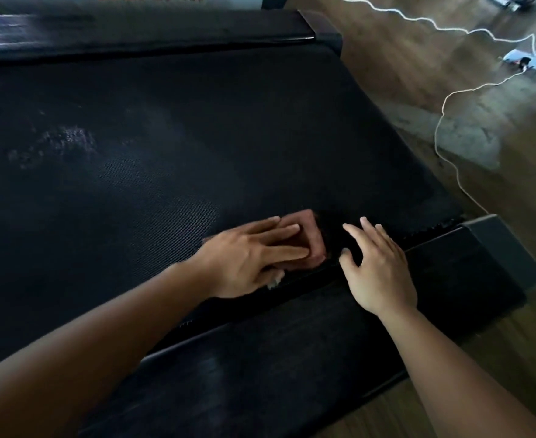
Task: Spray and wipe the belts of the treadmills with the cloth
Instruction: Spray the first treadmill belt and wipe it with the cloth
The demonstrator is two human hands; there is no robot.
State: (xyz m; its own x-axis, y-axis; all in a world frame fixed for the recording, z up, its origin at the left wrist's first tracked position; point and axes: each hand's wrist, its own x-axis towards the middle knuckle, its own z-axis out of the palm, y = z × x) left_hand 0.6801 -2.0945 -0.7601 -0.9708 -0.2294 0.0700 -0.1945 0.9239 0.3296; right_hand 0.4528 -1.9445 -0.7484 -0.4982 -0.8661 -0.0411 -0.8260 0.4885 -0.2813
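The black textured treadmill belt (197,137) fills most of the view. A small folded reddish-brown cloth (315,237) lies flat on it, close to the belt's near edge and towards its right end. The left hand (244,260) lies on top of the cloth. Its fingers are straight and close together, pressing the cloth down on the belt, with the fingertips pointing towards the right end. Only the cloth's far and right parts show past the fingers. The left forearm stretches in from the lower left corner, across the black near side rail (292,358).

The right hand (377,273) is just beside the cloth. It sits palm down with fingers spread, over the seam where the belt's near edge meets the side rail, and it holds nothing. Whether the fingertips touch the belt is unclear.

A pale, speckled damp-looking patch (67,137) marks the belt towards its left end.

Past the right end, a thin white cord (443,121) winds across the brown wooden floor (418,74) to a flat light-blue object (532,63).
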